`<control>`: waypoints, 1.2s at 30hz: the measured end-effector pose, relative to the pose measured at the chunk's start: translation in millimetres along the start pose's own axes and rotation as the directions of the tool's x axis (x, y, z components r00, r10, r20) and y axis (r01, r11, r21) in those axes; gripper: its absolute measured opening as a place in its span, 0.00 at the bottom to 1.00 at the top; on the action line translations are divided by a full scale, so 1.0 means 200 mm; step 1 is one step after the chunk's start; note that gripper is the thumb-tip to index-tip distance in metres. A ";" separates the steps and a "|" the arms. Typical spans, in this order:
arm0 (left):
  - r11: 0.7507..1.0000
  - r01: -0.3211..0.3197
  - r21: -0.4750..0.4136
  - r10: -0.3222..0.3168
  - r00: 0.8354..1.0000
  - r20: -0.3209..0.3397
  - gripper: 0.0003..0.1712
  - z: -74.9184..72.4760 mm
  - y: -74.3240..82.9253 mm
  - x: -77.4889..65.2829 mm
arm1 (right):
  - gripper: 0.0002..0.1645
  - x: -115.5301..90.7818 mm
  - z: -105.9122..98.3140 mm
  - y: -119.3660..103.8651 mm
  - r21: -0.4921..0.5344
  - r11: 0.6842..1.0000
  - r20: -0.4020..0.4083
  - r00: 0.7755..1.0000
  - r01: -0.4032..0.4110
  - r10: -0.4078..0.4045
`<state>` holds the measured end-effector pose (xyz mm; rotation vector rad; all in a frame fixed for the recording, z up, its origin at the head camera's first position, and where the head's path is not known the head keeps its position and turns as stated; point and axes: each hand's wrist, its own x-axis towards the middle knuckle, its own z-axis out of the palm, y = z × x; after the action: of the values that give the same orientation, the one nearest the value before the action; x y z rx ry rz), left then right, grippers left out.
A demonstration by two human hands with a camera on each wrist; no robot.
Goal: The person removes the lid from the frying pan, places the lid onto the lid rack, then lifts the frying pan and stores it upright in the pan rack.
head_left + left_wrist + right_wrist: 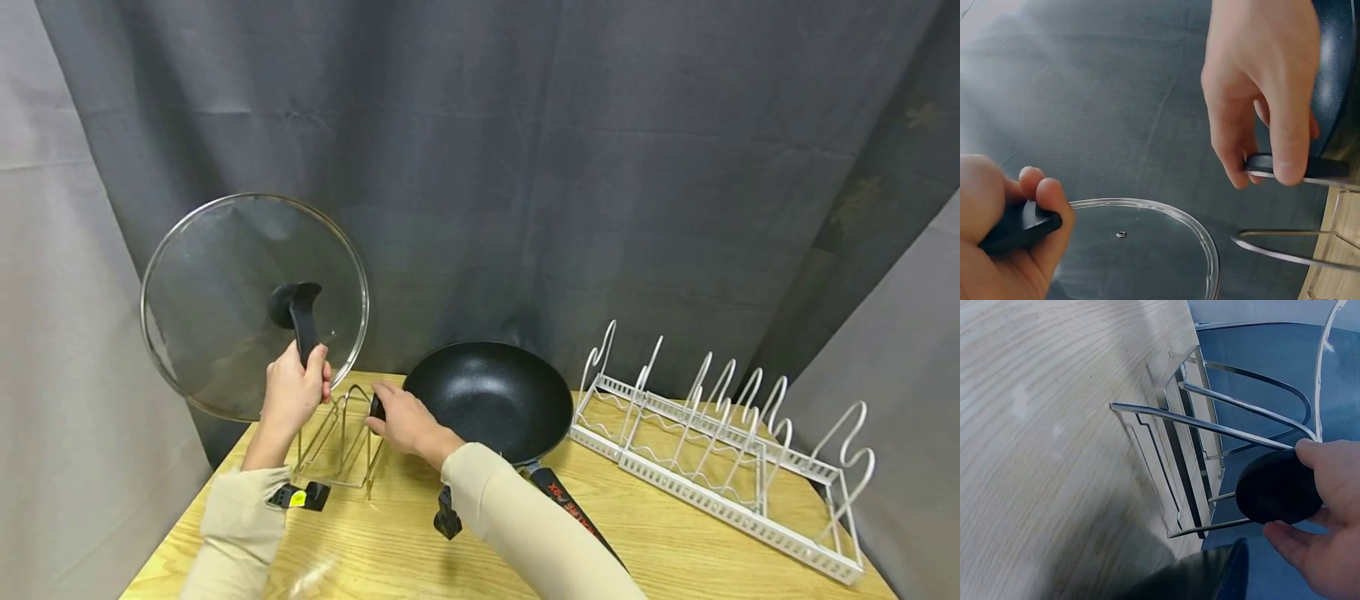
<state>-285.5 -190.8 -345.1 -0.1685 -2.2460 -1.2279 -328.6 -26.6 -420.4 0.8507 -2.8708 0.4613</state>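
In the head view my left hand (291, 392) grips the black handle (303, 321) of a large round glass pan lid (217, 308), held upright above the table's left side. The lid has a metal rim. Below it stands a small metal wire rack (341, 467). My right hand (408, 421) pinches a black oval piece (1279, 487) at the top of one of the rack's wire loops, between thumb and fingers. Just right of that hand lies a black wok-shaped frying pan (491, 400), its handle (562, 500) pointing toward the front right, partly behind the right sleeve.
A long white wire pan rack (712, 492) with several upright dividers stands on the right of the wooden table (360, 550). A dark grey curtain (480, 167) hangs behind the table, with lighter grey cloth (60, 333) at the left side.
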 end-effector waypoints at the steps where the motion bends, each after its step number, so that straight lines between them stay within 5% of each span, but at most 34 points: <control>1: 1.000 0.004 0.006 -0.004 1.000 0.005 0.18 0.00 0.00 0.00 | 0.36 0.00 0.00 0.00 -0.007 1.000 -0.002 1.000 0.004 -0.004; 36: 0.984 0.129 0.124 -0.144 0.982 0.121 0.16 0.10 -0.04 -0.15 | 0.37 -0.11 -0.03 0.09 -0.010 0.998 0.004 0.998 0.070 -0.070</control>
<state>-271.3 -174.7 -376.3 -0.0517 -2.4695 -1.1825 -319.3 1.9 -423.4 0.9472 -2.8334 0.4381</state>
